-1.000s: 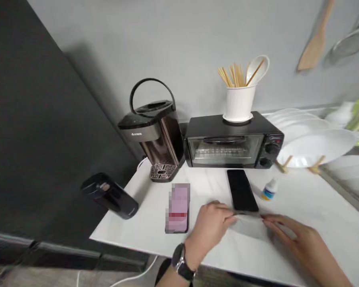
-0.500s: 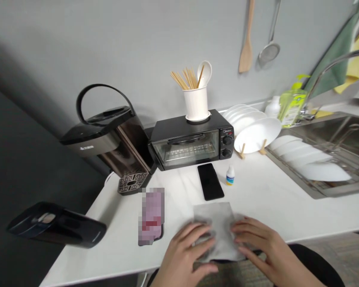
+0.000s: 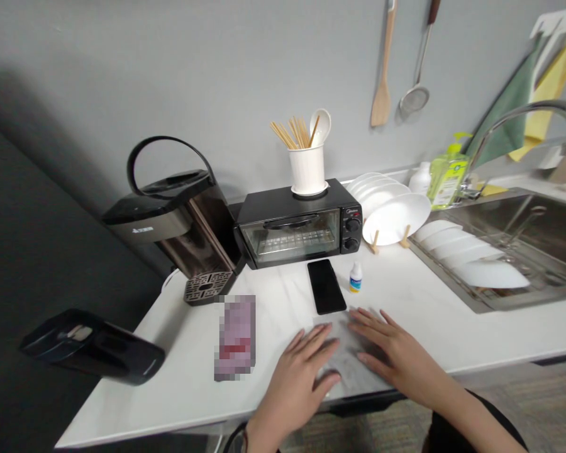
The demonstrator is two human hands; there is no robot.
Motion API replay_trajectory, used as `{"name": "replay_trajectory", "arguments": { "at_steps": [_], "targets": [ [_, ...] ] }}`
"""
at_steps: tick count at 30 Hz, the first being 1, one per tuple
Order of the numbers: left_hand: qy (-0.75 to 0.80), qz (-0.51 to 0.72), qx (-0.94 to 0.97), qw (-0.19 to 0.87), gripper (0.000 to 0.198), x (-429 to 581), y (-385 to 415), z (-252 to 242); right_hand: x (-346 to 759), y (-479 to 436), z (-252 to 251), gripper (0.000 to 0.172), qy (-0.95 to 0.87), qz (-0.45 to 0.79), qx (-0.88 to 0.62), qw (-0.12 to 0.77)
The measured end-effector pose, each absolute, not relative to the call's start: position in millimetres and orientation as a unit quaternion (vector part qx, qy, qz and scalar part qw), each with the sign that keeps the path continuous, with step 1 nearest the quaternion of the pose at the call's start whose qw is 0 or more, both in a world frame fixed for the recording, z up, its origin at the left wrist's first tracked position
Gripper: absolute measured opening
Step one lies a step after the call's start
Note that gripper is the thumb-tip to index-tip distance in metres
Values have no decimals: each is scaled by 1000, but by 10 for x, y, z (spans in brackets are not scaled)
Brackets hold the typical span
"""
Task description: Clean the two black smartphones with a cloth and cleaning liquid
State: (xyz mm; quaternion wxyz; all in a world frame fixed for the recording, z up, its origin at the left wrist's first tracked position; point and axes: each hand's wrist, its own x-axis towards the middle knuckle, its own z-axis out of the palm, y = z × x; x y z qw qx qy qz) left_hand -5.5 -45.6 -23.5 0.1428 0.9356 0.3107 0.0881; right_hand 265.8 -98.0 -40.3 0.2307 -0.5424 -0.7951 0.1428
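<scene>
A thin grey cloth (image 3: 346,352) lies flat on the white counter by its front edge. My left hand (image 3: 300,379) rests on the cloth's left side, fingers stretched out and apart. On its right side lies my right hand (image 3: 396,355), also open with fingers spread. Just beyond the cloth is a black phone (image 3: 327,288), face up. Beside the phone stands a small white bottle (image 3: 355,278) with a blue and yellow label.
A blurred-out phone-like item (image 3: 236,340) and a dark tumbler (image 3: 94,346) lie to the left. Behind stand a water dispenser (image 3: 170,214) and a toaster oven (image 3: 297,226) bearing a chopstick holder (image 3: 307,170). Plates (image 3: 396,217) stand in a rack left of the sink (image 3: 488,302).
Both hands have moved slightly forward, and the cloth now lies flatter under them. My view has shifted a little to the right.
</scene>
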Motion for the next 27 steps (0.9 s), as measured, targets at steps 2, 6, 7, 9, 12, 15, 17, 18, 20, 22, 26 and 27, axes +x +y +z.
{"name": "replay_trajectory", "arguments": {
  "at_steps": [2, 6, 7, 9, 12, 15, 17, 18, 20, 22, 26, 27],
  "targets": [
    [314, 88, 934, 148, 63, -54, -436, -237, 2549, -856, -370, 53, -798, 126, -538, 239],
    [305, 77, 935, 161, 70, -148, -398, -218, 2348, -583, -385, 57, -814, 123, -512, 245],
    [303, 74, 936, 163, 72, -177, -392, -211, 2333, -545, -401, 59, -815, 126, -508, 248],
    [300, 72, 937, 164, 72, -211, -382, -193, 2358, -530, -440, 60, -815, 135, -498, 265],
    [292, 85, 940, 156, 63, -148, -356, -155, 2494, -602, -488, 43, -767, 157, -519, 342],
    [257, 88, 950, 152, 61, 48, -311, -110, 2648, -602, -500, 31, -636, 156, -596, 465],
    [229, 81, 958, 156, 65, 194, -279, -92, 2709, -479, -493, 32, -566, 129, -621, 526],
    [220, 79, 960, 157, 66, 255, -264, -90, 2725, -383, -488, 38, -551, 122, -621, 544],
    [212, 74, 962, 155, 66, 338, -238, -98, 2729, -158, -475, 55, -554, 137, -605, 555],
    [209, 70, 963, 152, 66, 366, -221, -114, 2711, 37, -450, 62, -572, 174, -586, 547],
    [232, 117, 954, 150, 66, 337, -237, -83, 2659, 49, -313, 38, -610, 219, -550, 527],
    [250, 149, 944, 155, 65, 332, -257, -45, 2649, -51, -260, 33, -625, 225, -538, 518]
  ]
}}
